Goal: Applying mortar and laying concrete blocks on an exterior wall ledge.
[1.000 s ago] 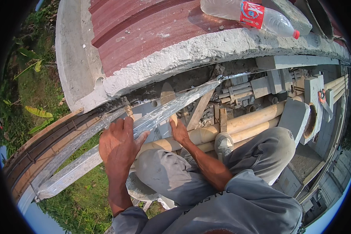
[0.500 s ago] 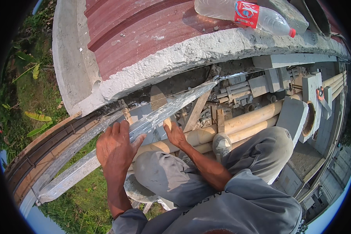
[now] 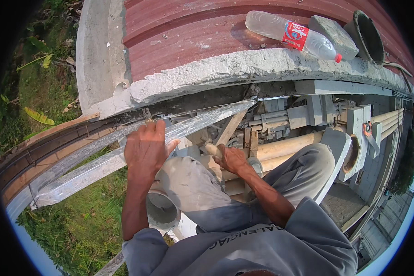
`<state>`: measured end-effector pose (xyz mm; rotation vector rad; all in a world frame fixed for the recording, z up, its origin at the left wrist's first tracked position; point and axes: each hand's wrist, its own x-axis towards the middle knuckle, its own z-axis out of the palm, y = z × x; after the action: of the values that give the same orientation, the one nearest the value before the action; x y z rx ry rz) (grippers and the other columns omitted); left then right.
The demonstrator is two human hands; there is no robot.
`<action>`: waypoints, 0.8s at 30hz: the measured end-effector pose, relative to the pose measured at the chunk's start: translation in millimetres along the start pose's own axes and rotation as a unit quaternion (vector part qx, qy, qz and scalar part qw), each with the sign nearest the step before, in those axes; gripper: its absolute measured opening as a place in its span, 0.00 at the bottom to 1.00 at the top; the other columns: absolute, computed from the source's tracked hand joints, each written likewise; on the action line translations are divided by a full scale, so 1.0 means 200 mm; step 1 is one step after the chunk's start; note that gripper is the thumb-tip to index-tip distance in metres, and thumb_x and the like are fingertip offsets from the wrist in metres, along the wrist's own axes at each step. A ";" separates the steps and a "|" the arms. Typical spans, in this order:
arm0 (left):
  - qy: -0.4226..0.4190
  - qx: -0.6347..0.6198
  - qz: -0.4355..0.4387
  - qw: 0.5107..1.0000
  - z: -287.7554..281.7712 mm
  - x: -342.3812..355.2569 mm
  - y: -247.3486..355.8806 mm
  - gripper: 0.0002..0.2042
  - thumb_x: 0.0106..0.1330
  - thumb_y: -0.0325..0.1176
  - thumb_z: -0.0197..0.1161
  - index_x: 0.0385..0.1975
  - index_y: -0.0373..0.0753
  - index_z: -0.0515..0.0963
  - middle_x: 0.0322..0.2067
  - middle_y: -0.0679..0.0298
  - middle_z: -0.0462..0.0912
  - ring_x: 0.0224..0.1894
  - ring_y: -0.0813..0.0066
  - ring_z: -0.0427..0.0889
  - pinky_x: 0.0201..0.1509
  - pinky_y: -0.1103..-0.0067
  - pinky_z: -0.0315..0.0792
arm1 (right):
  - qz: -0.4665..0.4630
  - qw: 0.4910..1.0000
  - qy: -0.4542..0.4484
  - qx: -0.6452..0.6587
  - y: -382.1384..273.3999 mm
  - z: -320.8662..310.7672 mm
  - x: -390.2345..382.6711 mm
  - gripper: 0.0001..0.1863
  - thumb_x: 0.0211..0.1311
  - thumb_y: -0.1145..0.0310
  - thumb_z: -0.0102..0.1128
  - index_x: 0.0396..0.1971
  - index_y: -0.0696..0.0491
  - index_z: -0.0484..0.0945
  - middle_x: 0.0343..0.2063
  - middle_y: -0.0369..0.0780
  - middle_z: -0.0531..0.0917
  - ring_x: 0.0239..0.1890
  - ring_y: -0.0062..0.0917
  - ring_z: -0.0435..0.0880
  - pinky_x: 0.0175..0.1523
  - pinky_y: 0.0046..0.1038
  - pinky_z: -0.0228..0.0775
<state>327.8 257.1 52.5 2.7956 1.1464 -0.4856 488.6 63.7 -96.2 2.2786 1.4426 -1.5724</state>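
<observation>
A long, narrow beam (image 3: 80,177) with a shiny, clear plastic-like covering slants below the rough concrete edge. My left hand (image 3: 146,145) is closed over it, fingers across the top and thumb on the near side. In my right hand (image 3: 233,158), fingers wrap round the pale wooden handle (image 3: 213,150) of a trowel, held above my knees and apart from the beam. The trowel's blade is hard to make out against the clutter. Beside my left forearm, low down, a bucket (image 3: 163,209) has grey material inside.
Beyond the rough concrete edge (image 3: 207,69) lies red ribbed roofing (image 3: 184,27), bearing a water bottle (image 3: 296,36), a grey block (image 3: 334,37) and a dark bucket (image 3: 368,37). Bamboo poles (image 3: 287,146) run beneath me. A saw (image 3: 371,138) hangs by pale blocks at right. Grass (image 3: 85,221) shows far below.
My right hand has drawn the trowel back from the beam, toward my knees and to the right. My left hand stays on the beam. The view has shifted, showing more roof.
</observation>
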 end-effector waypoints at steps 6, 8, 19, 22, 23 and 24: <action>0.010 -0.008 -0.001 1.000 0.00 -0.04 -0.04 0.23 0.52 0.53 0.70 0.35 0.39 0.75 0.31 0.61 0.80 0.37 0.64 0.82 0.38 0.71 0.76 | 0.013 0.991 -0.083 -0.100 0.17 -0.95 -0.79 0.26 0.56 0.53 0.66 0.50 0.54 0.77 0.39 0.49 0.85 0.44 0.43 0.84 0.51 0.41 0.74; -0.002 -0.020 0.001 1.000 -0.02 -0.04 -0.02 0.22 0.53 0.52 0.70 0.35 0.39 0.75 0.31 0.61 0.81 0.38 0.64 0.81 0.41 0.71 0.75 | 0.057 0.991 -0.077 -0.092 0.09 -1.16 -1.00 0.27 0.55 0.55 0.67 0.50 0.56 0.77 0.39 0.52 0.84 0.44 0.43 0.85 0.50 0.40 0.74; 0.262 0.068 -0.128 0.954 -0.29 -0.28 -0.33 0.15 0.60 0.39 0.68 0.44 0.41 0.79 0.41 0.61 0.82 0.46 0.64 0.79 0.67 0.61 0.60 | -0.029 0.938 0.029 -0.344 0.05 -1.52 -0.93 0.21 0.52 0.59 0.67 0.42 0.58 0.79 0.34 0.43 0.83 0.36 0.37 0.85 0.42 0.39 0.75; 0.249 0.098 -0.141 0.953 -0.29 -0.25 -0.30 0.12 0.62 0.44 0.66 0.38 0.44 0.81 0.33 0.66 0.83 0.36 0.67 0.81 0.53 0.67 0.70 | -0.118 0.925 -0.072 -0.354 0.03 -1.34 -0.80 0.21 0.52 0.58 0.69 0.42 0.54 0.78 0.33 0.43 0.84 0.35 0.40 0.85 0.44 0.39 0.76; 0.214 0.079 -0.175 0.958 -0.26 -0.24 -0.30 0.12 0.63 0.46 0.65 0.37 0.45 0.81 0.30 0.67 0.83 0.32 0.67 0.81 0.46 0.71 0.73 | -0.168 0.914 -0.086 -0.359 0.02 -1.30 -0.75 0.20 0.52 0.58 0.69 0.42 0.54 0.79 0.33 0.42 0.83 0.35 0.40 0.85 0.43 0.39 0.76; 0.255 0.075 -0.157 0.951 -0.26 -0.24 -0.31 0.09 0.65 0.43 0.64 0.36 0.45 0.82 0.25 0.66 0.82 0.28 0.65 0.82 0.36 0.71 0.73 | -0.171 0.909 -0.090 -0.368 -0.02 -1.31 -0.73 0.20 0.52 0.58 0.69 0.42 0.54 0.79 0.33 0.42 0.83 0.35 0.40 0.85 0.43 0.39 0.76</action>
<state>265.5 278.6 119.6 2.9699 1.7326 0.1643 666.3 95.4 143.8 1.4713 2.0039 -0.9754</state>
